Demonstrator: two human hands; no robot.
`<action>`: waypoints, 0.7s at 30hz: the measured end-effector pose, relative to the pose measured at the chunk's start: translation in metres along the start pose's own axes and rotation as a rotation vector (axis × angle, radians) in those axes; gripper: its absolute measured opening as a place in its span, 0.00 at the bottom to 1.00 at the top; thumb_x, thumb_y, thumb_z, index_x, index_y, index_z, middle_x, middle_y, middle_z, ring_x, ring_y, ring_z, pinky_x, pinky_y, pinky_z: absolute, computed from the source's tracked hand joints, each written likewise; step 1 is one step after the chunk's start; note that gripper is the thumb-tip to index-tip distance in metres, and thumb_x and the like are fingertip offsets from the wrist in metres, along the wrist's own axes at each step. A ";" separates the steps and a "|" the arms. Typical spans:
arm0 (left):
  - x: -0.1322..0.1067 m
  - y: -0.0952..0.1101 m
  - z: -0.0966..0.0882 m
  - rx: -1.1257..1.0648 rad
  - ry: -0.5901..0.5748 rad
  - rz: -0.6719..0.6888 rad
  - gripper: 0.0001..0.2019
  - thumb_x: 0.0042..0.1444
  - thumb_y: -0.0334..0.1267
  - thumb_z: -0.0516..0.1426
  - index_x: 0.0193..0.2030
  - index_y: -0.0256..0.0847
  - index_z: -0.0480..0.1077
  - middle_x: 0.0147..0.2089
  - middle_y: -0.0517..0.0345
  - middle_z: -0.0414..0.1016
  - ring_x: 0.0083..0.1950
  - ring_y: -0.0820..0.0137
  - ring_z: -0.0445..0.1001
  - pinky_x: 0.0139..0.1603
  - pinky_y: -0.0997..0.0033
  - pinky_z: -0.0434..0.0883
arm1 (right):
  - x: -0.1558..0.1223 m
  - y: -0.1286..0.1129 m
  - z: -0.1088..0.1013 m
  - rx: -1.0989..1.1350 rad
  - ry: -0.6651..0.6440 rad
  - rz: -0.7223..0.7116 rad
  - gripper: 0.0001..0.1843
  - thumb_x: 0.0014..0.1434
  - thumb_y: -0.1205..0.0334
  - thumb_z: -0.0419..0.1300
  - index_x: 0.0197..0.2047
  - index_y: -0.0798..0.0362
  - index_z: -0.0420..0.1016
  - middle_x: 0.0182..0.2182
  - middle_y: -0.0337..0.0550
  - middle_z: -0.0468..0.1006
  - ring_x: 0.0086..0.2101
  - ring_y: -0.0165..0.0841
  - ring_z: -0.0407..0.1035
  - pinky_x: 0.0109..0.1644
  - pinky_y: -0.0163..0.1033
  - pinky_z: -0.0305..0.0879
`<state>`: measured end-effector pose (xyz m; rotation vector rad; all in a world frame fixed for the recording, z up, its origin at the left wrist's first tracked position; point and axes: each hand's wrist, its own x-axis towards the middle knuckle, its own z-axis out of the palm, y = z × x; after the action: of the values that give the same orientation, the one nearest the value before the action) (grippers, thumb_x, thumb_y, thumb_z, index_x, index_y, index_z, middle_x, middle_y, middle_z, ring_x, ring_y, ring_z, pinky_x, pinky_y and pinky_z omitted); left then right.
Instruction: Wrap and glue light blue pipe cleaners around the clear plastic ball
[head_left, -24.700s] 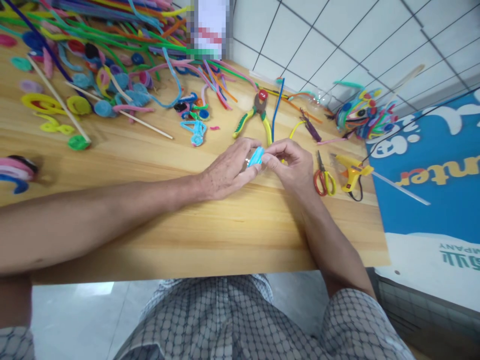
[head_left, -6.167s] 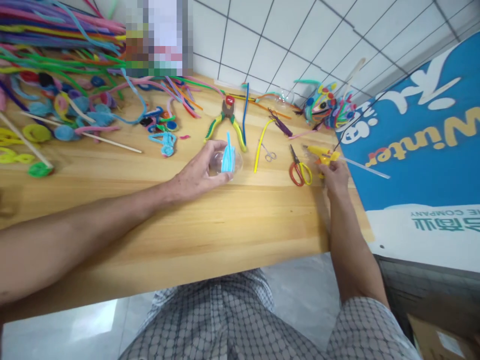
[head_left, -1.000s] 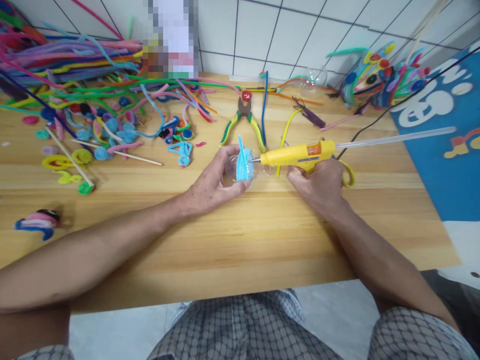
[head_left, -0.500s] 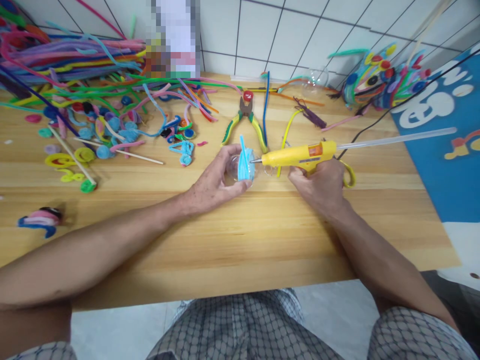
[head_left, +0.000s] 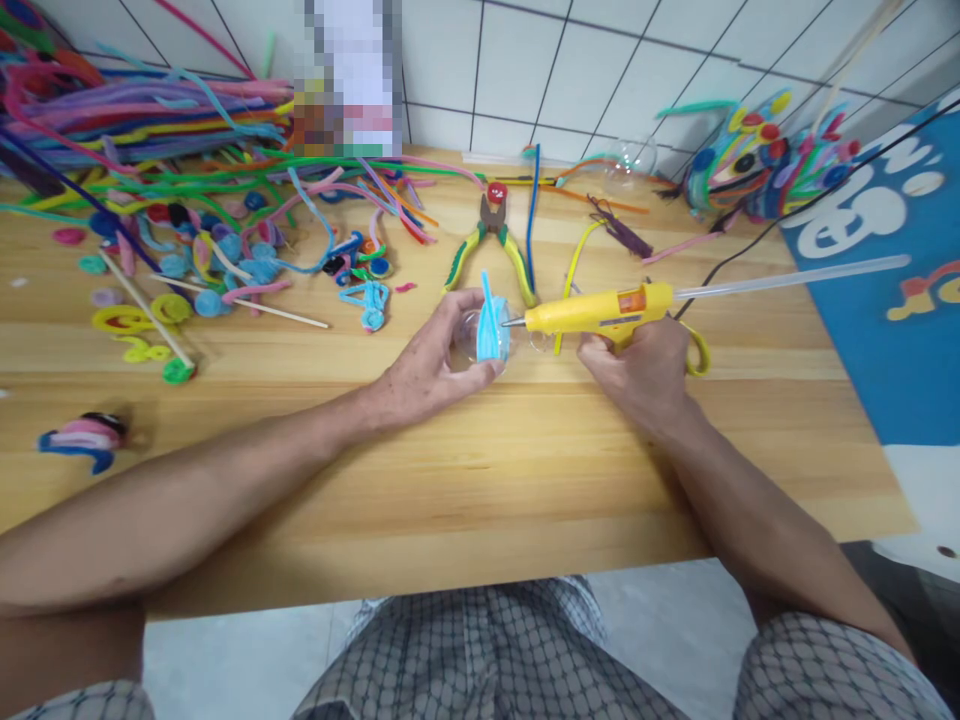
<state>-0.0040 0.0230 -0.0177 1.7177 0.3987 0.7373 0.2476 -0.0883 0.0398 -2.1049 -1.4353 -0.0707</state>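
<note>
My left hand (head_left: 439, 365) is closed around a clear plastic ball (head_left: 467, 335) at the middle of the table. Light blue pipe cleaner (head_left: 491, 332) is wound on the ball's right part, with one end sticking up. My right hand (head_left: 637, 365) grips a yellow hot glue gun (head_left: 592, 308). Its metal nozzle points left and meets the blue pipe cleaner, though whether it touches cannot be made out. From the back of the gun a long clear glue stick (head_left: 795, 277) juts out to the right.
Pliers (head_left: 493, 225) with green and yellow handles lie behind the ball. Pipe cleaners and small coloured pieces (head_left: 225, 255) crowd the left. Decorated colourful fish shapes (head_left: 739, 160) stand at the back right. A black cord (head_left: 739, 250) runs from the gun across a blue mat (head_left: 885, 350).
Almost nothing differs. Both hands, the ball and the glue gun keep their places; only the view has shifted very slightly.
</note>
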 end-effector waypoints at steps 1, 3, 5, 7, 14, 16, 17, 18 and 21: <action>0.000 0.001 0.000 0.007 -0.004 0.000 0.35 0.67 0.55 0.69 0.73 0.51 0.60 0.66 0.48 0.73 0.64 0.58 0.78 0.70 0.50 0.78 | 0.000 0.001 0.000 0.006 -0.001 0.003 0.16 0.47 0.62 0.61 0.21 0.41 0.54 0.18 0.38 0.64 0.24 0.38 0.65 0.29 0.45 0.61; 0.000 0.001 0.000 0.021 -0.009 -0.003 0.34 0.67 0.55 0.69 0.72 0.51 0.60 0.66 0.49 0.73 0.64 0.58 0.78 0.69 0.50 0.78 | 0.000 0.002 0.001 0.016 -0.015 0.004 0.15 0.48 0.61 0.61 0.22 0.41 0.55 0.19 0.38 0.65 0.25 0.38 0.66 0.29 0.44 0.61; 0.000 0.002 0.000 0.030 -0.007 -0.001 0.34 0.67 0.56 0.69 0.72 0.51 0.61 0.65 0.49 0.73 0.64 0.58 0.78 0.69 0.50 0.78 | 0.000 0.003 0.001 0.024 -0.021 -0.002 0.14 0.48 0.61 0.61 0.22 0.42 0.56 0.19 0.38 0.66 0.26 0.39 0.67 0.29 0.44 0.61; 0.000 0.001 0.000 0.033 -0.004 0.006 0.34 0.67 0.56 0.69 0.72 0.51 0.61 0.65 0.48 0.73 0.64 0.58 0.78 0.68 0.49 0.79 | 0.000 0.003 0.001 0.032 -0.017 -0.004 0.14 0.49 0.62 0.61 0.22 0.42 0.57 0.20 0.37 0.66 0.26 0.38 0.67 0.30 0.44 0.63; 0.001 0.003 -0.001 0.030 -0.012 0.009 0.35 0.67 0.54 0.69 0.73 0.52 0.61 0.65 0.48 0.74 0.64 0.58 0.78 0.68 0.50 0.80 | -0.003 0.000 -0.002 0.120 -0.060 0.011 0.14 0.57 0.58 0.65 0.25 0.43 0.65 0.22 0.38 0.73 0.26 0.38 0.71 0.33 0.45 0.70; 0.001 0.006 -0.001 0.024 -0.012 0.000 0.35 0.66 0.53 0.70 0.73 0.51 0.61 0.65 0.47 0.75 0.64 0.56 0.78 0.69 0.48 0.79 | -0.003 0.000 -0.003 0.186 -0.057 0.036 0.14 0.59 0.56 0.66 0.26 0.43 0.66 0.22 0.38 0.73 0.26 0.38 0.71 0.33 0.46 0.71; 0.001 0.007 -0.001 0.019 -0.012 -0.004 0.35 0.66 0.53 0.70 0.72 0.50 0.62 0.66 0.47 0.75 0.65 0.55 0.78 0.71 0.46 0.78 | -0.003 0.001 -0.003 0.221 -0.045 0.053 0.14 0.59 0.55 0.67 0.27 0.43 0.67 0.23 0.38 0.74 0.26 0.38 0.71 0.33 0.46 0.71; 0.002 0.007 -0.001 0.014 -0.012 -0.007 0.35 0.65 0.53 0.71 0.72 0.49 0.62 0.67 0.46 0.75 0.66 0.55 0.78 0.72 0.45 0.77 | -0.001 0.002 -0.003 0.253 -0.030 0.070 0.13 0.59 0.53 0.68 0.28 0.43 0.69 0.24 0.39 0.75 0.27 0.39 0.72 0.33 0.46 0.72; 0.002 0.007 -0.002 0.005 -0.014 -0.003 0.35 0.65 0.52 0.71 0.72 0.48 0.62 0.67 0.46 0.75 0.68 0.54 0.79 0.75 0.44 0.76 | 0.010 0.010 -0.010 0.312 0.030 0.099 0.11 0.62 0.49 0.66 0.35 0.44 0.73 0.29 0.42 0.80 0.30 0.39 0.75 0.34 0.46 0.73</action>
<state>-0.0045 0.0235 -0.0106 1.7254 0.3931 0.7225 0.2630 -0.0877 0.0473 -1.9047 -1.2341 0.1501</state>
